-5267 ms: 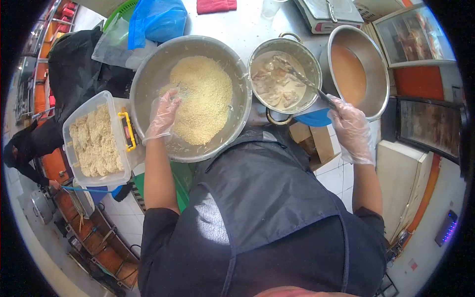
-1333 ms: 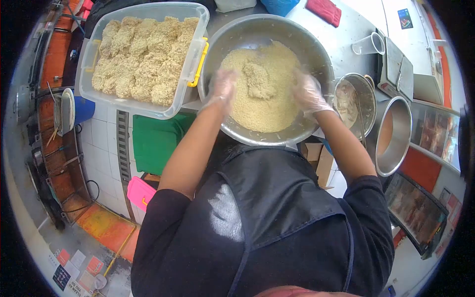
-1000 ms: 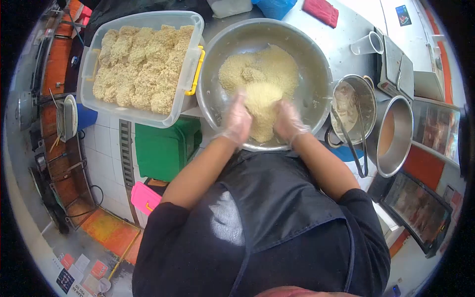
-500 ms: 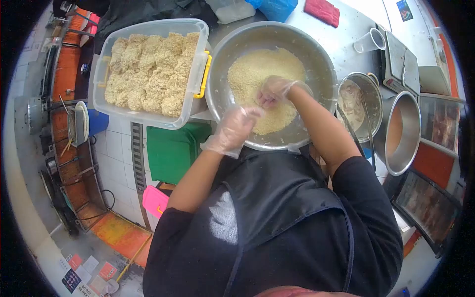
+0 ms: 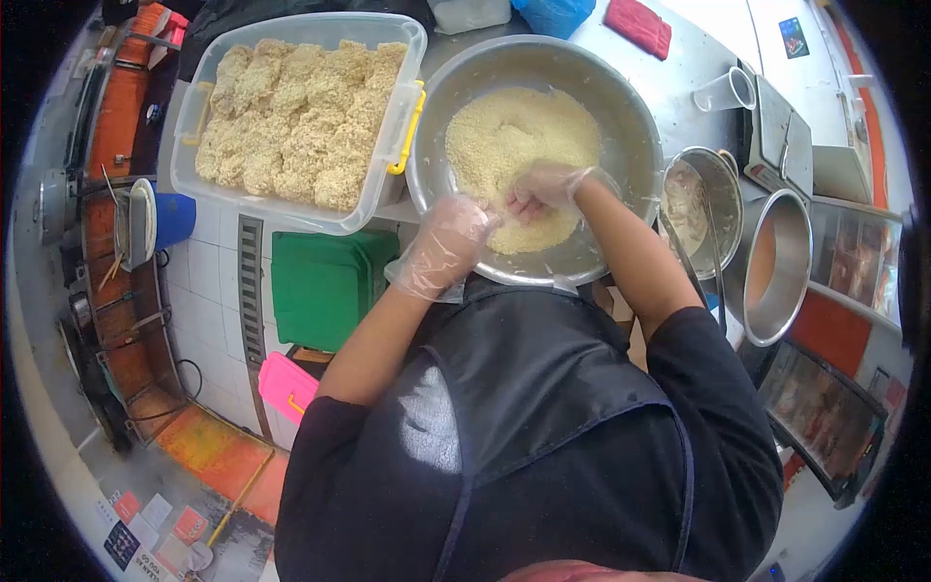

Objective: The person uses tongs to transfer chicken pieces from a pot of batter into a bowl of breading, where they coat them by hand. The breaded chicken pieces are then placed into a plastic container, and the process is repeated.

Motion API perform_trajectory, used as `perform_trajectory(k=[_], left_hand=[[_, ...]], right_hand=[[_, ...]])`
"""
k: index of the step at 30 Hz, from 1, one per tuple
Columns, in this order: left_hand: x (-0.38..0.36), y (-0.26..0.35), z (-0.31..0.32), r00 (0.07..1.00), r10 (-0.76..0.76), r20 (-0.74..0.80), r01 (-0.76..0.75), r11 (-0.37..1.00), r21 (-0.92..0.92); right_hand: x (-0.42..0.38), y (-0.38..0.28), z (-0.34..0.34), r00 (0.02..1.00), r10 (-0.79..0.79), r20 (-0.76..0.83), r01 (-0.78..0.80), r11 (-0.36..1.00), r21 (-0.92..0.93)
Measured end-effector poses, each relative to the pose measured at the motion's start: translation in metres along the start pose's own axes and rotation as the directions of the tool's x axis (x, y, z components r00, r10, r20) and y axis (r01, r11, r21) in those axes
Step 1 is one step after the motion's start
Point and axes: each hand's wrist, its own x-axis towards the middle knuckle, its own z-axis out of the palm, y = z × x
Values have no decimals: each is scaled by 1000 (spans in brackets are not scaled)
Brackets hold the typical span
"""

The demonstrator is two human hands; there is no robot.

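A large steel bowl holds a heap of pale yellow breadcrumbs. Both hands wear clear plastic gloves and meet low in the bowl, at the near part of the heap. My right hand has its fingers curled down in the crumbs. My left hand reaches over the near left rim, its fingers bent and close to the right fingertips. Whatever lies between the fingers is hidden by crumbs and gloves. Left of the bowl, a clear plastic tub with yellow handles carries rows of crumb-coated pieces.
To the right stand a steel pot with pale wet contents and long-handled utensils, and another steel bowl. A clear plastic cup and a folded red cloth lie behind. Below the tub is a green bin.
My left hand has come down closer to the right hand, its fingertips now at the crumbs. My right hand stays in the heap. The view has shifted slightly.
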Motion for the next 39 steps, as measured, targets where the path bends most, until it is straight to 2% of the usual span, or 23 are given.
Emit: perform_trajectory(k=[2,3,4,5,6,7,8,9,11,12,15,17,18,20,24,26,27,28,30,34,36,38,39], left_hand=[[-7,2,-2,997,-50,50,51,999,-10],[-8,3,-4,990,-98,104,101,995,-19],[-6,5,-11,990,-102,98,104,994,-19],[-5,8,-18,985,-83,152,78,996,40],[-4,11,-26,976,-65,208,46,994,97],[-1,14,-29,976,-67,207,48,994,95],[5,15,-32,994,-3,113,-3,999,51],[9,15,-34,998,58,18,-58,998,10],[11,16,-39,997,81,-19,-81,997,10],[12,15,-41,993,105,-56,-105,994,11],[10,8,-41,994,73,-83,-75,997,-14],[7,2,-34,993,71,-97,-72,997,-7],[7,0,-32,992,75,-104,-74,997,5],[6,-3,-32,992,77,-103,-78,997,-12],[5,-7,-33,992,73,-100,-76,997,-31],[5,-10,-29,994,63,-93,-68,996,-56],[5,-11,-27,995,51,-81,-57,995,-76],[6,-11,-28,995,53,-84,-59,995,-79],[6,-10,-31,999,40,-27,-42,998,-55],[2,-14,-26,999,7,-41,-9,999,-54],[0,-18,-20,989,67,-134,-76,995,-68],[0,-22,-19,984,71,-163,-77,997,-31],[1,-21,-24,991,102,-87,-101,995,10]], right_hand=[[16,8,-6,984,-177,-6,173,968,-182],[14,-6,-8,984,-178,-6,174,966,-192],[9,-28,-7,923,-282,-262,191,926,-324],[7,-41,-7,783,-396,-479,168,877,-451],[11,-45,-12,785,-397,-476,167,875,-454],[15,-50,-16,707,-532,-466,179,772,-610],[18,-52,-20,620,-660,-424,169,640,-749],[18,-54,-19,622,-661,-420,170,638,-751],[18,-54,-18,799,-525,-294,28,520,-854],[14,-53,-16,799,-524,-293,26,517,-856],[-3,-37,-10,796,-430,-426,-125,573,-810],[-7,-25,-9,787,-476,-392,-155,462,-873],[-19,-26,-5,787,-476,-393,-159,458,-875],[-54,-37,5,733,-555,-393,-49,534,-844],[-91,-31,-5,735,-522,-432,0,638,-770],[-93,-16,-25,605,-575,-550,27,705,-708],[-107,-22,-26,498,-611,-615,13,715,-699],[-106,-14,-37,497,-611,-617,9,714,-700],[-106,-1,-59,171,-691,-702,-90,699,-710],[-134,-17,-65,215,-666,-714,-183,691,-699],[-149,-33,-62,328,-647,-688,-218,657,-722],[-167,-54,-50,347,-695,-629,8,673,-739],[-175,-70,-38,364,-706,-608,128,684,-718]])
